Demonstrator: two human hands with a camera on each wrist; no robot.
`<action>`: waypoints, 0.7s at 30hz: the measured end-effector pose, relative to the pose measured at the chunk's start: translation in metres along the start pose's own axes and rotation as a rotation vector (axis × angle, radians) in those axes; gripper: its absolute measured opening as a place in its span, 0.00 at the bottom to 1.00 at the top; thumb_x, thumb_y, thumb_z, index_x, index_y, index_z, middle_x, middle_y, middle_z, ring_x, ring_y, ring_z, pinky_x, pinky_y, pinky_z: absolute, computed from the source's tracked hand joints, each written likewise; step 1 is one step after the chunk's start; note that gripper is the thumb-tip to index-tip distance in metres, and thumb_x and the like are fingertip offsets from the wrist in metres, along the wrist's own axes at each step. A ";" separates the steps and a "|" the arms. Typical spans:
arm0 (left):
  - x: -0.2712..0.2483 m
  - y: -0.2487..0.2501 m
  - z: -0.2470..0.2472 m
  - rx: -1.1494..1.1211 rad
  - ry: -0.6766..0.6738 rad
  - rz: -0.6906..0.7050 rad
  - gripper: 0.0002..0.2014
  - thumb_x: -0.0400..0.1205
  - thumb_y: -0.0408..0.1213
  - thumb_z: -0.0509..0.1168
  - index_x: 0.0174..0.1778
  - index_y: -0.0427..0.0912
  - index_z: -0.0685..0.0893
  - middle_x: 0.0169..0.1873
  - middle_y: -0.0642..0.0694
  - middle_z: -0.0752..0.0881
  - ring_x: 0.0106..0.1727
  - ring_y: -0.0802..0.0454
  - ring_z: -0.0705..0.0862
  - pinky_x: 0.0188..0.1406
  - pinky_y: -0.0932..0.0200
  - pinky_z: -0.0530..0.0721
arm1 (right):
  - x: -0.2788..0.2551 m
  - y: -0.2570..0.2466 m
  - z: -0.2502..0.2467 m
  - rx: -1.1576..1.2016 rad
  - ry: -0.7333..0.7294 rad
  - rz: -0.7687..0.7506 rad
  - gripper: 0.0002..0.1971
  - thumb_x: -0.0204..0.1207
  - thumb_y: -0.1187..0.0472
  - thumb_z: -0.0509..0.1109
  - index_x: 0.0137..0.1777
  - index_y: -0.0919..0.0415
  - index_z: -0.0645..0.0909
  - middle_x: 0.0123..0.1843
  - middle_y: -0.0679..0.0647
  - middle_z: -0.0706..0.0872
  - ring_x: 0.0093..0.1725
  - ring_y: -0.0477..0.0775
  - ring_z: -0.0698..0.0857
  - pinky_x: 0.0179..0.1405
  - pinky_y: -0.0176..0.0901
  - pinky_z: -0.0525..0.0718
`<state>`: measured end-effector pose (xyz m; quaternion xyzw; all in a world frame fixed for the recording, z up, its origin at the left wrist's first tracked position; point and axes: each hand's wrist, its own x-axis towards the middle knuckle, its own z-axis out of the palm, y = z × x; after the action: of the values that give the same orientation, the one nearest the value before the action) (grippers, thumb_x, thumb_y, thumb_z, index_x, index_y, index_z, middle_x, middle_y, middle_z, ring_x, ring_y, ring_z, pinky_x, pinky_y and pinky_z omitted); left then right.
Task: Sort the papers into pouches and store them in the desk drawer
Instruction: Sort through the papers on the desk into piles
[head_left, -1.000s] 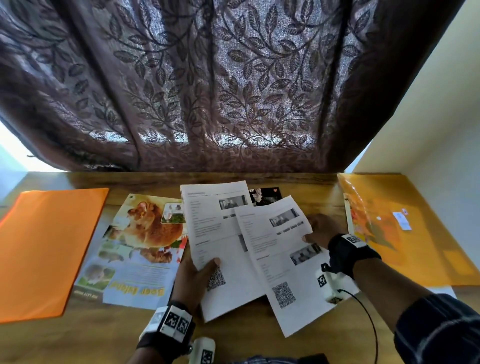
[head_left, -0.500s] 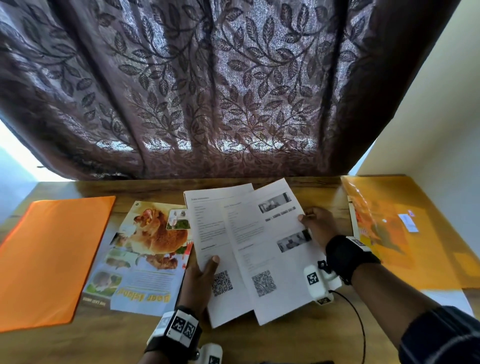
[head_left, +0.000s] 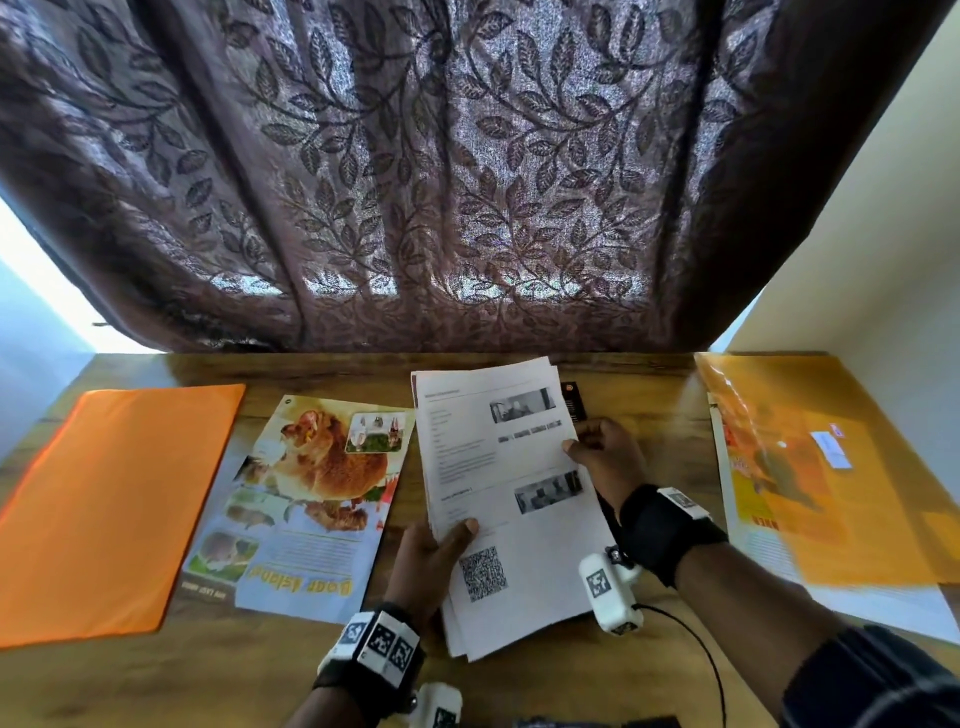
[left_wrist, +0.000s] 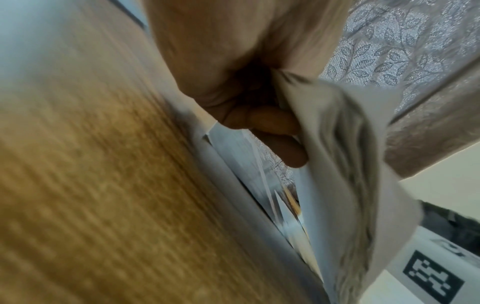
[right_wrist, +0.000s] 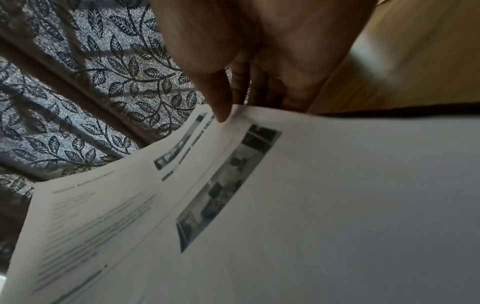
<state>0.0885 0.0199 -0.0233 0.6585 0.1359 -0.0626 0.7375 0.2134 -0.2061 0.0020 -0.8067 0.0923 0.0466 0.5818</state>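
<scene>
A stack of white printed sheets with photos and a QR code is held just above the desk middle. My left hand grips its lower left edge, thumb on top; in the left wrist view the fingers curl under the sheets. My right hand pinches the right edge, thumb on the page; the right wrist view shows the thumb on the sheets. An orange pouch lies at the left. A translucent yellow pouch with colour papers inside lies at the right.
A colour leaflet with a bear picture lies between the orange pouch and the stack. A dark card peeks out behind the sheets. A brown leaf-patterned curtain hangs behind the wooden desk. A wall stands at the right.
The two fanned white sheets have been brought together into one aligned stack. My right hand slid left and up along the right edge; the left hand kept its hold.
</scene>
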 end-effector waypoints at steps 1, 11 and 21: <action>0.000 0.001 0.000 -0.005 -0.002 -0.004 0.10 0.84 0.33 0.66 0.59 0.35 0.85 0.50 0.37 0.92 0.51 0.36 0.92 0.50 0.37 0.90 | -0.001 -0.001 -0.002 0.036 0.012 0.006 0.12 0.73 0.63 0.78 0.54 0.59 0.81 0.47 0.53 0.89 0.50 0.56 0.88 0.55 0.54 0.87; 0.011 0.023 0.003 -0.107 -0.040 -0.002 0.11 0.82 0.31 0.69 0.60 0.35 0.86 0.54 0.33 0.91 0.54 0.33 0.90 0.55 0.32 0.87 | -0.017 -0.008 -0.025 0.227 -0.252 -0.049 0.18 0.76 0.54 0.74 0.65 0.56 0.84 0.59 0.56 0.91 0.60 0.62 0.89 0.65 0.66 0.83; 0.043 0.097 0.009 -0.123 -0.056 0.378 0.15 0.78 0.27 0.72 0.60 0.41 0.87 0.59 0.42 0.90 0.60 0.42 0.89 0.55 0.46 0.89 | -0.031 -0.056 -0.036 0.311 -0.147 -0.328 0.12 0.79 0.68 0.71 0.62 0.62 0.84 0.56 0.55 0.92 0.54 0.53 0.91 0.48 0.40 0.88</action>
<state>0.1568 0.0268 0.0583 0.6242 -0.0071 0.0671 0.7784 0.1930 -0.2203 0.0716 -0.7061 -0.0767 -0.0045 0.7039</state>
